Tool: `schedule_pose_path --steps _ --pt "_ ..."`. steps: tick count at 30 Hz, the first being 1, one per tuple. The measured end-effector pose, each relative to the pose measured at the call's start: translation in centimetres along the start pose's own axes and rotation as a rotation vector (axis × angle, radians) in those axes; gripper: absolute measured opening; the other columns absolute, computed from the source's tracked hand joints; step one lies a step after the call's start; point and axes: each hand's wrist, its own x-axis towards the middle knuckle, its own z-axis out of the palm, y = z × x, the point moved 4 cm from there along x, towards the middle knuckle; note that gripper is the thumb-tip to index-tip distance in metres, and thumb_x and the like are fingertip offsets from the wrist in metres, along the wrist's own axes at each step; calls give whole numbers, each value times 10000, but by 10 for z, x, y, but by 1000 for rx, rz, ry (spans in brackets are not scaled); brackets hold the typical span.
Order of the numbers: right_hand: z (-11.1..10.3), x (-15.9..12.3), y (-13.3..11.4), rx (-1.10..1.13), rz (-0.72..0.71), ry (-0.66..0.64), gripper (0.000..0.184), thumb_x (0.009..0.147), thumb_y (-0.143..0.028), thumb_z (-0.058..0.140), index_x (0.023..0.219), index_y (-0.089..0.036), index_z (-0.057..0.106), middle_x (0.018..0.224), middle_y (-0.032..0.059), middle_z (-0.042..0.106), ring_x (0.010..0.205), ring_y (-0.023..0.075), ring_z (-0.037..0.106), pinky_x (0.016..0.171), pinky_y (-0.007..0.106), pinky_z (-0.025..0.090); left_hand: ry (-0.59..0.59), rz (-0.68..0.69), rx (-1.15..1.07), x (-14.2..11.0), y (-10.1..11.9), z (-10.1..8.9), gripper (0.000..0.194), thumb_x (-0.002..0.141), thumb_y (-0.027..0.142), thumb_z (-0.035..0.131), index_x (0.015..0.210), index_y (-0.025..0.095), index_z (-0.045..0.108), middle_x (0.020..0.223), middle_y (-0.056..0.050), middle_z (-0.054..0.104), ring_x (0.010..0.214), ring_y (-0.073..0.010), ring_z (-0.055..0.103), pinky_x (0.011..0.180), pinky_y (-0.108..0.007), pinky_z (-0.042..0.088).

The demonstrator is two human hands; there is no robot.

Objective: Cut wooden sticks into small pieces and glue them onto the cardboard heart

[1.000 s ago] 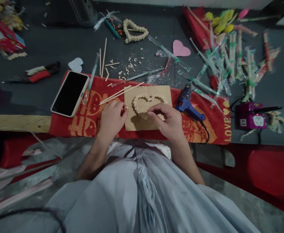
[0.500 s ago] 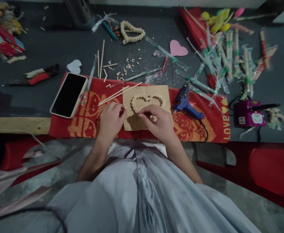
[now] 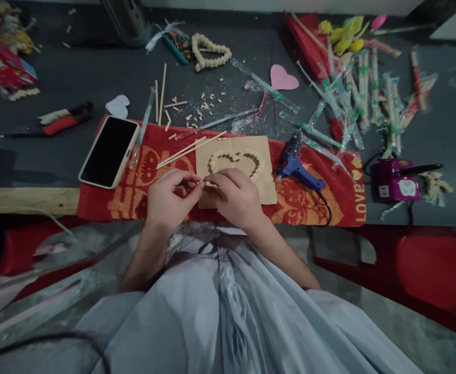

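My left hand point(image 3: 169, 197) and my right hand point(image 3: 233, 197) meet fingertip to fingertip over the left edge of a brown card point(image 3: 267, 179). Both pinch a tiny pale piece between them; I cannot make out what it is. On the card lies a heart outline point(image 3: 236, 157) built of small pale bits, just beyond my right hand. Two long thin sticks point(image 3: 189, 148) lie slanted on the red towel point(image 3: 309, 200) left of the card.
A phone point(image 3: 109, 150) rests at the towel's left end, a blue glue gun point(image 3: 298, 169) to the card's right. Further back lie a finished heart point(image 3: 209, 52), a pink paper heart point(image 3: 282, 79), stick scraps, wrapped sticks point(image 3: 368, 93) and a purple device point(image 3: 393, 182).
My right hand has left the heart outline and moved left to meet my left hand, which drew slightly towards me. The fingertips now touch.
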Motion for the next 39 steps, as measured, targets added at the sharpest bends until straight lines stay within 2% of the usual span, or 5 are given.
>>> schedule_pose_path --steps 7,12,17,25,39 --pt "-1 -2 0 28 -29 15 161 908 -214 503 864 -190 656 800 61 669 756 169 599 686 286 500 -62 -241 -321 0 -7 4 176 629 289 731 725 155 670 700 -18 670 646 -115 606 625 -229 510" --pt "-1 -6 6 103 17 50 107 886 -226 550 873 -176 644 797 74 681 764 169 618 696 277 512 -31 -281 -350 3 -16 7 159 634 275 723 727 157 669 728 -21 681 672 -113 609 667 -232 513" --pt "-8 -9 18 100 109 9 97 878 -202 538 862 -189 633 773 61 677 737 170 620 671 277 507 22 -163 -144 2 -26 2 179 720 273 657 853 154 677 799 -25 668 704 -107 600 658 -222 487" --pt "-12 -12 18 65 130 -156 136 872 -177 519 858 -175 654 785 68 668 761 186 608 681 287 476 -245 124 537 -7 -15 13 202 807 296 589 943 174 675 873 -56 640 887 -213 564 808 -347 453" --pt "-14 -17 21 91 220 -251 158 879 -195 491 873 -176 648 806 75 659 775 194 591 692 296 458 -269 274 678 -7 -12 26 215 879 275 477 918 167 659 923 -82 619 921 -227 527 843 -354 438"
